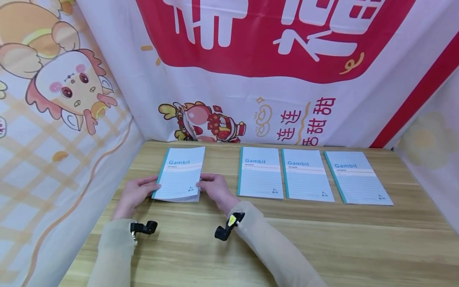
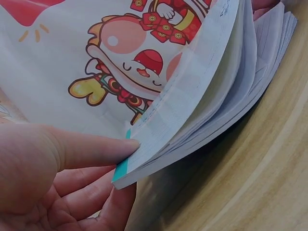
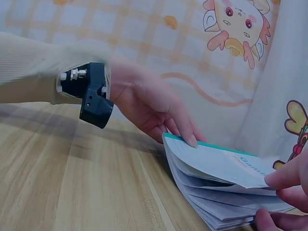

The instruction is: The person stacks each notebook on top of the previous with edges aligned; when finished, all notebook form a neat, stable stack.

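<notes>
A light-blue notebook [image 1: 180, 173] with a teal spine strip is held between both hands at the table's left side. My left hand [image 1: 136, 193] pinches its spine edge near the lower corner, thumb on the cover and fingers beneath, as the left wrist view shows. On the opposite edge, my right hand [image 1: 216, 190] holds the loose page side, thumb over the cover. In the right wrist view the pages of the notebook [image 3: 216, 166] fan apart below the cover, and its near end is tilted up off the wood.
Three matching notebooks lie in a row to the right: one nearest [image 1: 260, 175], a middle one [image 1: 307, 177] and a far-right one [image 1: 358, 179]. The wooden table [image 1: 322, 247] meets a printed cloth backdrop [image 1: 229, 85] behind and a cartoon cloth [image 1: 71, 159] at left.
</notes>
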The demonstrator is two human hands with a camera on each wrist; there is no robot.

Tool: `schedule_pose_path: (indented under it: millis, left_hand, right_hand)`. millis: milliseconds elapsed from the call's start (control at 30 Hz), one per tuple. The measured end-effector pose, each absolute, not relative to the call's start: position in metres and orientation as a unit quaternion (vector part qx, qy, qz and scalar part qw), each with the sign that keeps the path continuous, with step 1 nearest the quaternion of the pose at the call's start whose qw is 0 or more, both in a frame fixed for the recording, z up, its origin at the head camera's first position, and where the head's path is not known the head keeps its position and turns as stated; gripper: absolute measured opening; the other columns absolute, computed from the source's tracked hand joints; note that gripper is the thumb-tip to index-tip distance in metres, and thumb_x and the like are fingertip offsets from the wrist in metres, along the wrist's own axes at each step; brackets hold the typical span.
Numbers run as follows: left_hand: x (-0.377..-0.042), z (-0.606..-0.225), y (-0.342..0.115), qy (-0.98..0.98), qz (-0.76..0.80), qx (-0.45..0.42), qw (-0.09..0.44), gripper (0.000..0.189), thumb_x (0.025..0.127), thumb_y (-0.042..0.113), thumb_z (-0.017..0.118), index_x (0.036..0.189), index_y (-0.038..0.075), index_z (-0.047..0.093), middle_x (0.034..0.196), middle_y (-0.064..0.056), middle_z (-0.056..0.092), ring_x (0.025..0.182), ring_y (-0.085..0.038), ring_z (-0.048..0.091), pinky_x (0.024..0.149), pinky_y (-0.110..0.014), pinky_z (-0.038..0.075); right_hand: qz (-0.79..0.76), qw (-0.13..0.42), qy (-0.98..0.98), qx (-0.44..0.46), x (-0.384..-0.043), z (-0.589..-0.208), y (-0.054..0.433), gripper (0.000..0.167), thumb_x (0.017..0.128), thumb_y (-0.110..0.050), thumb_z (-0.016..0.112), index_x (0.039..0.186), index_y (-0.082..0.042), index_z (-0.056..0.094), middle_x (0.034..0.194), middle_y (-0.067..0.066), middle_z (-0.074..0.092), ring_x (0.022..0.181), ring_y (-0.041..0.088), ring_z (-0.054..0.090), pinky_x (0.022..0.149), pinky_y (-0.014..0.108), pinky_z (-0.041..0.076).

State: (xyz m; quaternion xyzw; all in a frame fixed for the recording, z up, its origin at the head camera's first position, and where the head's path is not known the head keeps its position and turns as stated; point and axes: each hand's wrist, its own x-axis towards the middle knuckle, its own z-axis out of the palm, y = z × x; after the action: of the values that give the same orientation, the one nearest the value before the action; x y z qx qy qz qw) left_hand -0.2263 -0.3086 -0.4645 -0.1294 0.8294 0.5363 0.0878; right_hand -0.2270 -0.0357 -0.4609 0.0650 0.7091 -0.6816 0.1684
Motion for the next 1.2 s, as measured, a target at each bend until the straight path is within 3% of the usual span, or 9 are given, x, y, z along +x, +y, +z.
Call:
schedule_pose_path:
  millis: [333,600,800,1033,1200]
  left_hand:
    - [-0.224,-0.463,-0.309,0.828,0.54,-0.125,0.087,0.061,0.097,0.029,0.073,0.148,0.005,0.051,0.142,-0.017,0.057,0.122,-0.019,0.058,0.087,-0.02,0.053]
    - [-0.222,-0.449,-0.305,0.781,0.614,-0.088,0.075,0.066,0.096,0.027,0.075,0.15,0.001,0.047,0.141,-0.017,0.058,0.109,-0.003,0.063,0.088,-0.019,0.054]
    - [-0.221,-0.432,-0.299,0.727,0.681,-0.043,0.076,0.067,0.095,0.021,0.076,0.15,-0.002,0.045,0.12,0.003,0.069,0.11,-0.005,0.064,0.09,-0.02,0.053]
    - [-0.22,-0.422,-0.291,0.704,0.707,-0.017,0.072,0.064,0.095,0.015,0.075,0.148,-0.006,0.046,0.117,-0.001,0.072,0.108,-0.01,0.067,0.089,-0.023,0.055]
    - [-0.219,-0.417,-0.288,0.707,0.703,-0.022,0.069,0.064,0.095,0.017,0.075,0.148,-0.004,0.047,0.123,-0.002,0.068,0.112,-0.01,0.065,0.092,-0.022,0.053]
  right_hand:
    - [-0.718,0.148,0.677,0.068,-0.231,-0.462,-0.035,0.038,0.09,-0.003,0.074,0.127,-0.006,0.066,0.111,0.005,0.07,0.098,0.017,0.066,0.093,0.04,0.055]
    - [-0.745,0.146,0.643,0.099,-0.237,-0.468,-0.03,0.044,0.089,0.005,0.073,0.13,-0.004,0.063,0.111,0.008,0.068,0.096,0.019,0.069,0.087,0.032,0.058]
    - [-0.744,0.152,0.645,0.089,-0.239,-0.47,-0.027,0.051,0.09,0.003,0.073,0.139,-0.001,0.058,0.115,0.009,0.069,0.099,0.019,0.069,0.088,0.031,0.058]
    - [-0.754,0.164,0.632,0.076,-0.242,-0.472,-0.021,0.046,0.093,-0.001,0.072,0.137,0.001,0.06,0.12,0.012,0.069,0.1,0.018,0.07,0.088,0.03,0.057]
    - [-0.755,0.152,0.633,0.084,-0.242,-0.468,-0.014,0.044,0.092,-0.004,0.074,0.134,-0.003,0.064,0.121,0.009,0.069,0.099,0.017,0.07,0.091,0.031,0.056]
